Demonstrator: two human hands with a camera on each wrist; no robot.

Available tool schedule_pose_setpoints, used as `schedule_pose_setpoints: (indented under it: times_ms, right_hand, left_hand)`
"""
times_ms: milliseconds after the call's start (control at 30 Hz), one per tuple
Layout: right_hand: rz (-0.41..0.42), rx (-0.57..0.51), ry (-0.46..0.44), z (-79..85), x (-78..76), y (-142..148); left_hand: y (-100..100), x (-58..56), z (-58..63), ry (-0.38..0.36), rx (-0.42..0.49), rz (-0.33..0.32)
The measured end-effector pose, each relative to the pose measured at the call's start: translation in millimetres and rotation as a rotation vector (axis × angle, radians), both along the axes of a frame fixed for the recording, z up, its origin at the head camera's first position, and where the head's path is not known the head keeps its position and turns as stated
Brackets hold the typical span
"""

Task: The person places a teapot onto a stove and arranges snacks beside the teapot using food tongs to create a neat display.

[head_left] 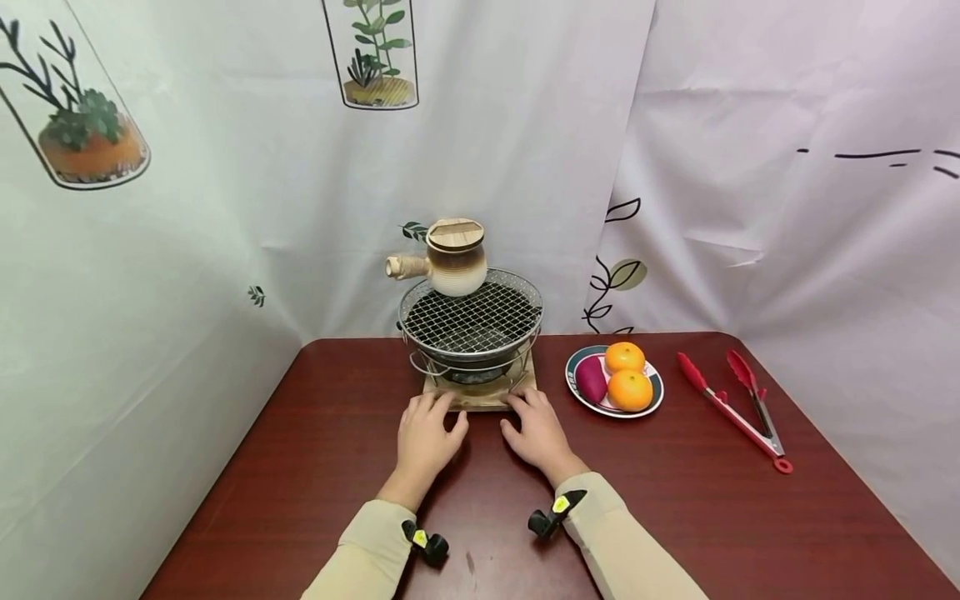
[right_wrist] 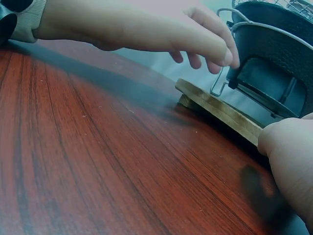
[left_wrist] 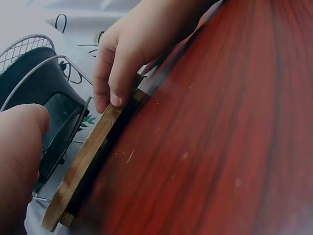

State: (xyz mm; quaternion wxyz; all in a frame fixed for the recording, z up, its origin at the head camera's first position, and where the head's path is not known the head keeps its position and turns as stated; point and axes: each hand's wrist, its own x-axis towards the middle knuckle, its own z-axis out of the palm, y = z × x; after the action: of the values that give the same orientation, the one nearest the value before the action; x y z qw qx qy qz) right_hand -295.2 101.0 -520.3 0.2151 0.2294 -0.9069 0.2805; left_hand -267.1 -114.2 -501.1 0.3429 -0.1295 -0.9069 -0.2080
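Grill (head_left: 491, 321) w/ round wire mesh & dark bowl stands in a wire frame on a wooden board (head_left: 480, 400), at the far middle of the counter (head_left: 300, 467); a small pot (head_left: 459, 275) w/ wooden lid (head_left: 455, 235) stands on the far left part of the mesh, its cord-wrapped handle (head_left: 411, 267) pointing left, past the mesh rim.

Left hand (head_left: 426, 435) is at the board's near left corner; its grip is spread, thumb well apart from the fingers; the right wrist view shows its fingertips in front of the wire frame, above the board, so can't tell if they touch the wood. Right hand (head_left: 542, 432) is at the near right corner, grip likewise spread, thumb aside; in the left wrist view its fingertips rest on the board's edge. Both sleeves (head_left: 367, 546) are pale, each w/ a black device (head_left: 555, 515) at the cuff.

Right of the grill, just beside the board, is a plate (head_left: 596, 409) w/ dark rim band; on it, 2 orange fruits (head_left: 630, 392) on the right, one far & one near, & a purple oblong item (head_left: 591, 380) on the left; farther right, red-handled tongs (head_left: 738, 419) lie spread, tips far, ring end near; white cloth (head_left: 495, 150) w/ plant prints hangs behind.
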Motion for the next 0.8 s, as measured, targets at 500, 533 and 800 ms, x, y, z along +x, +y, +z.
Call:
schedule_pose_setpoints:
  times_ms: [500,533,800]
  right_hand:
    - [0.007,0.01,0.018,0.0,-0.7,0]
    - [0.009,0.006,0.018,-0.1,-0.7,0]
    - [0.009,-0.004,0.022,-1.9,-0.6,0]
  left_hand:
    - [-5,-12.6,-12.9,0.005,-0.082,-0.078]
    - [-6,-12.8,-13.3,-0.01,-0.095,-0.084]
    - [-14,-14.8,-15.1,-0.098,-0.168,-0.094]
